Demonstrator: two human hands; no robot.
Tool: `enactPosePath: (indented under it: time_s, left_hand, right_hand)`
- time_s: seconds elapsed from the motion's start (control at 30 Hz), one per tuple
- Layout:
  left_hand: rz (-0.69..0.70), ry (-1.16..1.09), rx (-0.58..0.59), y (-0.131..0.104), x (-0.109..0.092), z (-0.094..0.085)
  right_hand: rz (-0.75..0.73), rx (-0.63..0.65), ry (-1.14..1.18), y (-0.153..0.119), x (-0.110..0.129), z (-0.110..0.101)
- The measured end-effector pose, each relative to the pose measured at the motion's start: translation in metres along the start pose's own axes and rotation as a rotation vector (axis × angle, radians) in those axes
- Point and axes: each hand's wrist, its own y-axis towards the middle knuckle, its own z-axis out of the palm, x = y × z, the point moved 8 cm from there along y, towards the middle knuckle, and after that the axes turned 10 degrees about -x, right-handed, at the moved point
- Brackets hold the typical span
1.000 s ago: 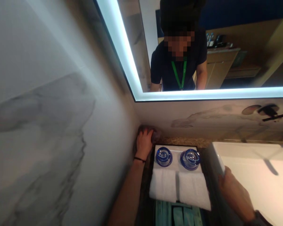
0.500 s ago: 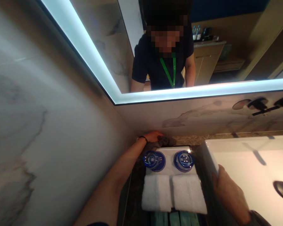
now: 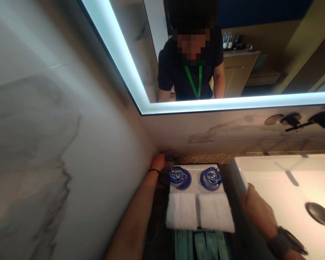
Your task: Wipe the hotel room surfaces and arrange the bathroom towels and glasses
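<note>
In the back left corner of the dark counter, my left hand (image 3: 159, 161) is closed on a crumpled dark grey cloth (image 3: 168, 170), pressed down beside the wall. Part of its fingers is hidden. My right hand (image 3: 260, 213) grips the left rim of the white washbasin (image 3: 239, 175), with some fingers out of sight over the outer side. Between the hands is a tray with a white surface (image 3: 196, 182). On it, a left glass (image 3: 176, 176) and a right glass (image 3: 213, 177) stand on round blue coasters. Two folded white towels (image 3: 182, 211) lie in front of them.
Several green packets (image 3: 182, 245) lie at the tray's near end. A lit mirror (image 3: 206, 106) hangs above the counter, reflecting a person with a green lanyard. A marble wall (image 3: 97, 155) closes off the left side. A black tap (image 3: 319, 119) juts out over the basin.
My left hand has drawn back left into the corner with the cloth, toward the side wall. My right hand stays on the basin rim. The view has shifted slightly.
</note>
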Motion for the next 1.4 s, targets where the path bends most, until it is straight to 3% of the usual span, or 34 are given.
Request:
enactPosePath:
  time_s: [0.13,0.33,0.6,0.67,0.73,0.8,0.9,1.0,1.1,1.17,1.27,1.4]
  left_hand:
    - [-0.107,0.153,-0.128,-0.048,0.005,-0.007]
    - [-0.173,0.225,-0.133,-0.125,0.016,0.003]
    - [-0.162,0.311,-0.145,-0.271,0.041,0.027]
    - [-0.176,0.327,-0.133,-0.309,0.044,0.031]
    - [-0.214,0.340,-0.101,-0.346,0.048,0.035]
    - [-0.258,0.344,-0.048,-0.381,0.053,0.042]
    - [-0.317,0.324,0.026,-0.428,0.060,0.058]
    - [-0.348,0.285,0.108,-0.463,0.065,0.074]
    - [-0.384,0.245,0.187,-0.478,0.069,0.082]
    - [-0.408,0.220,0.207,-0.479,0.070,0.081]
    - [-0.426,0.166,0.215,-0.476,0.069,0.076]
    - [-0.431,0.103,0.209,-0.474,0.068,0.073]
  right_hand:
    - [-0.022,-0.014,-0.010,-0.001,-0.001,0.000]
    - [-0.080,-0.073,-0.053,0.001,-0.006,0.003]
    - [-0.095,-0.059,-0.074,-0.001,-0.010,0.004]
    - [-0.112,-0.134,-0.034,-0.005,-0.012,-0.002]
    - [-0.133,-0.316,0.054,-0.012,-0.009,-0.020]
    - [-0.224,-0.550,0.171,-0.026,0.011,-0.047]
    - [-0.580,-0.720,0.312,-0.057,0.085,-0.078]
    - [-0.959,-0.513,0.198,-0.079,0.183,-0.071]
    - [-1.036,-0.273,-0.030,-0.076,0.245,-0.039]
    - [-1.031,-0.191,-0.093,-0.069,0.266,-0.020]
    - [-1.018,-0.121,-0.148,-0.058,0.277,0.000]
    - [-0.995,-0.094,-0.215,-0.053,0.275,0.004]
